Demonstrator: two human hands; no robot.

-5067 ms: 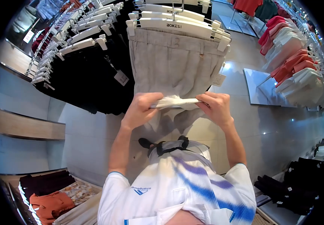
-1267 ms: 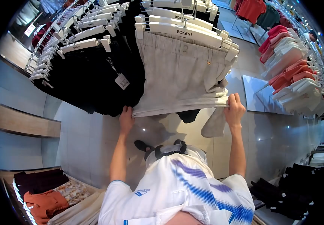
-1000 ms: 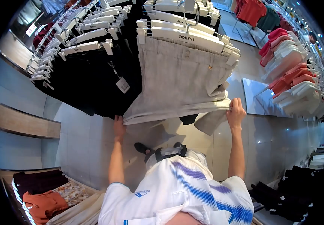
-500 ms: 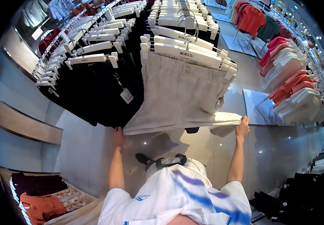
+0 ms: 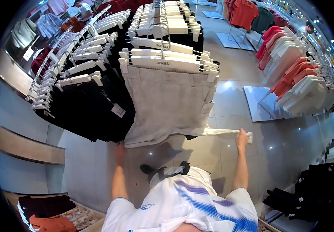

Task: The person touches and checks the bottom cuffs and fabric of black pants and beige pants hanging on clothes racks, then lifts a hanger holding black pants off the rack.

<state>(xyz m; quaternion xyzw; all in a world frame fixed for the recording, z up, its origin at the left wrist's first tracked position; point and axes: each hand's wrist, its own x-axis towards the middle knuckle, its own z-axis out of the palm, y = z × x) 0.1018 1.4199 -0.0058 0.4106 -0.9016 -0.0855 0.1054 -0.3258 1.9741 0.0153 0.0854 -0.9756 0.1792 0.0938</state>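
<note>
Light grey trousers (image 5: 167,100) hang from a white hanger (image 5: 163,62) at the front of the middle rack. My left hand (image 5: 120,154) grips the lower left edge of the trousers, its fingers closed. Out to the right, my right hand (image 5: 243,140) is closed on a narrow, bunched part of the same cloth, with a little of it sticking out past the fist. The cloth is pulled wide between both hands. A white tag (image 5: 207,108) shows at the trousers' right side.
Black trousers (image 5: 85,112) with a tag hang close on the left. Wooden shelves (image 5: 25,143) stand farther left. Red and white tops (image 5: 290,83) hang at right above a white platform (image 5: 265,104). Folded clothes (image 5: 51,208) lie lower left. A person (image 5: 83,11) is at the far upper left.
The view has shifted, showing more of the racks. My hands have moved lower and stay spread apart. The cloth at my right hand has gone from a broad fold to a narrow, stretched strip.
</note>
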